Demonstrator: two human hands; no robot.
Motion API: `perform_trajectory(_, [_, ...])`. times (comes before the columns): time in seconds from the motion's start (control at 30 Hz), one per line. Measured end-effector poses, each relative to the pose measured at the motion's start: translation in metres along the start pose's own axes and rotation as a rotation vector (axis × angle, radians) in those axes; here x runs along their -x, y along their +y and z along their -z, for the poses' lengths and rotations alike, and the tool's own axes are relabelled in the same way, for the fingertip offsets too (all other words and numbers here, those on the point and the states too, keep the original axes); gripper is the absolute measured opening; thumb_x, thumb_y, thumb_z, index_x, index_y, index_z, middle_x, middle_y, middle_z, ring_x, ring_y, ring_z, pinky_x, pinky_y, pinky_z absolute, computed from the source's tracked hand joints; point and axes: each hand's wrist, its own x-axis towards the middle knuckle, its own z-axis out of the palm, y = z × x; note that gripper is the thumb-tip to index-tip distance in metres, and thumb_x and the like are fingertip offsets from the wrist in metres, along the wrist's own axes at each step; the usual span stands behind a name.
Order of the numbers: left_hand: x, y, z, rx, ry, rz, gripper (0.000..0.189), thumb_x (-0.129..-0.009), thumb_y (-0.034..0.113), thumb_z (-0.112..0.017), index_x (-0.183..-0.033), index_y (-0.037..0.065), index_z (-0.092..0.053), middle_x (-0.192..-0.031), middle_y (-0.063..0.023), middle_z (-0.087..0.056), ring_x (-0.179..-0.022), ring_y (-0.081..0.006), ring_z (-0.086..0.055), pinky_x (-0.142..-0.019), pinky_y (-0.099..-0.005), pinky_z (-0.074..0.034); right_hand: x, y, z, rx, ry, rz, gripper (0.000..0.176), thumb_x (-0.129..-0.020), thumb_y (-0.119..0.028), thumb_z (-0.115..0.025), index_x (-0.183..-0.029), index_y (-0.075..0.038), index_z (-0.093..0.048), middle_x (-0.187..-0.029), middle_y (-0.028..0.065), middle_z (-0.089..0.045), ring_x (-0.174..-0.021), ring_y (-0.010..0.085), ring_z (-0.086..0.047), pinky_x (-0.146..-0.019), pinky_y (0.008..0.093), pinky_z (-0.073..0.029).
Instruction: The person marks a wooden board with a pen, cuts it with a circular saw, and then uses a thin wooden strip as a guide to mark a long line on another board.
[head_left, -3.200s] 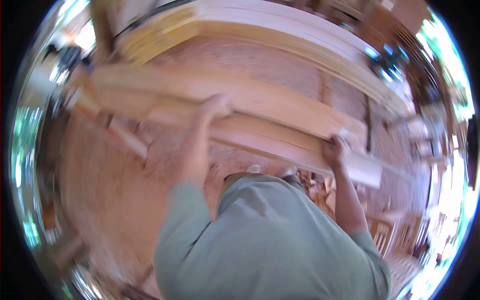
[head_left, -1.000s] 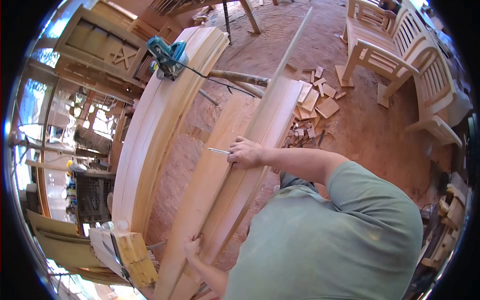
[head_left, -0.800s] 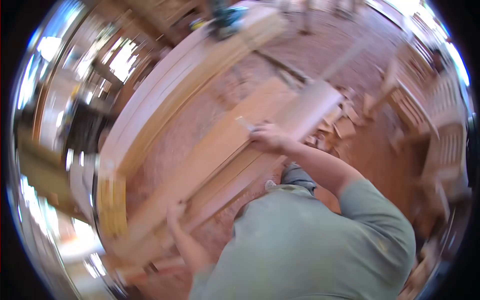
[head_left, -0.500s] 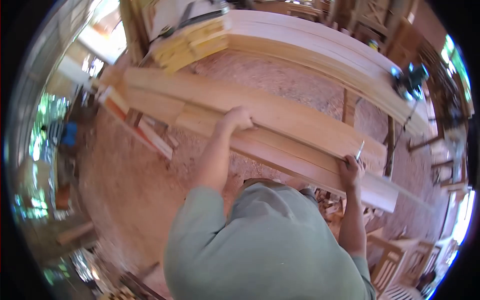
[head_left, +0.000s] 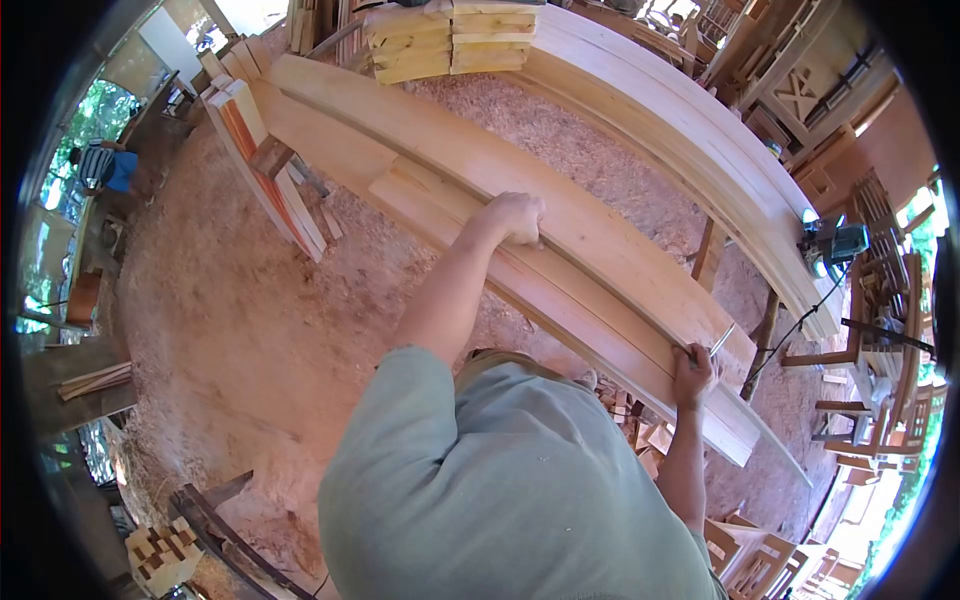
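Long pale wooden boards (head_left: 590,205) lie side by side, running diagonally from upper left to lower right. A long thin strip (head_left: 770,440) lies along them and sticks out past their lower right end. My left hand (head_left: 517,218) is closed over the strip near the middle of the boards, fingers curled and pressed down. Near the right end, my right hand (head_left: 696,372) is closed around a thin, silvery, pen-like tool (head_left: 722,340) that points up and right. Its fingers also rest at the strip; their exact hold on it is hidden.
Behind the boards lies a stack of long planks (head_left: 660,110), with a power tool (head_left: 840,241) on its right end. Yellow wooden blocks (head_left: 410,45) sit at the top. A trestle (head_left: 262,165) stands left, wooden chairs (head_left: 750,560) lower right. Another person (head_left: 105,165) is far left.
The view has turned and sharpened, so the boards slope more steeply. My left hand appears farther right and slightly higher, my right hand slightly lower. Both remain closed at the strip.
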Motion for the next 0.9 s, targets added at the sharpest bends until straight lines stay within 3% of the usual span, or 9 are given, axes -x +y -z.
perform_trajectory(0.13, [0.000, 0.001, 0.002, 0.009, 0.004, -0.014, 0.035, -0.067, 0.030, -0.087, -0.090, 0.007, -0.074, -0.096, -0.0168, -0.074, -0.095, -0.0326, -0.069, -0.084, -0.0411, -0.054, -0.001, 0.005, -0.001, -0.017, 0.008, -0.007, 0.023, -0.073, -0.022, -0.082, -0.087, -0.008, -0.070, -0.085, 0.0077, -0.070, -0.087, 0.0289, -0.064, -0.087, 0.0421, -0.044])
perform_trajectory(0.2, [0.000, 0.003, 0.005, -0.023, -0.066, 0.013, 0.047, -0.069, 0.034, -0.087, -0.104, 0.007, -0.070, -0.106, -0.0143, -0.072, -0.105, -0.0309, -0.067, -0.090, -0.0413, -0.053, -0.001, 0.004, -0.001, -0.017, 0.005, -0.013, 0.023, -0.073, -0.022, -0.082, -0.087, -0.008, -0.070, -0.085, 0.0074, -0.070, -0.088, 0.0288, -0.064, -0.087, 0.0422, -0.044])
perform_trajectory(0.3, [-0.003, 0.004, 0.004, -0.083, -0.067, 0.016, 0.049, -0.070, 0.035, -0.086, -0.107, 0.007, -0.069, -0.108, -0.0147, -0.072, -0.105, -0.0319, -0.067, -0.091, -0.0419, -0.053, -0.003, 0.002, -0.001, -0.023, 0.008, -0.013, 0.021, -0.073, -0.021, -0.082, -0.086, -0.008, -0.070, -0.083, 0.0072, -0.069, -0.086, 0.0290, -0.064, -0.087, 0.0423, -0.043])
perform_trajectory(0.43, [-0.003, 0.003, 0.004, -0.077, -0.058, 0.001, 0.051, -0.071, 0.038, -0.086, -0.108, 0.007, -0.069, -0.108, -0.0154, -0.072, -0.105, -0.0328, -0.067, -0.092, -0.0423, -0.053, -0.004, 0.009, -0.005, -0.100, 0.012, -0.006, 0.020, -0.074, -0.020, -0.081, -0.085, -0.007, -0.070, -0.077, 0.0076, -0.067, -0.075, 0.0264, -0.063, -0.080, 0.0393, -0.044])
perform_trajectory(0.57, [-0.001, 0.002, 0.006, -0.091, -0.042, 0.008, 0.051, -0.069, 0.040, -0.086, -0.105, 0.007, -0.070, -0.106, -0.0158, -0.072, -0.104, -0.0329, -0.067, -0.091, -0.0419, -0.053, -0.006, -0.002, -0.002, -0.060, 0.011, 0.051, 0.018, -0.075, -0.016, -0.079, -0.085, -0.005, -0.069, -0.075, 0.0085, -0.066, -0.071, 0.0254, -0.061, -0.075, 0.0366, -0.045])
perform_trajectory(0.67, [-0.005, -0.002, 0.001, -0.093, -0.035, 0.002, 0.049, -0.069, 0.040, -0.086, -0.100, 0.006, -0.071, -0.104, -0.0160, -0.072, -0.103, -0.0329, -0.067, -0.090, -0.0416, -0.053, -0.005, -0.002, -0.003, -0.152, -0.011, -0.024, 0.017, -0.075, -0.015, -0.079, -0.084, -0.005, -0.069, -0.075, 0.0085, -0.066, -0.072, 0.0257, -0.061, -0.073, 0.0370, -0.045])
perform_trajectory(0.8, [-0.007, -0.009, -0.008, -0.045, 0.054, -0.035, 0.041, -0.066, 0.037, -0.087, -0.088, 0.006, -0.073, -0.095, -0.0162, -0.073, -0.096, -0.0326, -0.069, -0.086, -0.0425, -0.053, -0.006, -0.003, -0.003, -0.108, 0.001, -0.002, 0.018, -0.074, -0.016, -0.080, -0.084, -0.005, -0.069, -0.076, 0.0084, -0.066, -0.073, 0.0261, -0.062, -0.076, 0.0383, -0.044])
perform_trajectory(0.9, [-0.008, -0.008, -0.009, -0.069, 0.059, -0.031, 0.040, -0.066, 0.037, -0.087, -0.087, 0.006, -0.074, -0.095, -0.0163, -0.073, -0.095, -0.0328, -0.069, -0.086, -0.0426, -0.053, -0.006, -0.009, 0.001, -0.066, 0.048, 0.062, 0.019, -0.074, -0.017, -0.080, -0.084, -0.005, -0.069, -0.076, 0.0090, -0.066, -0.075, 0.0270, -0.062, -0.077, 0.0390, -0.044])
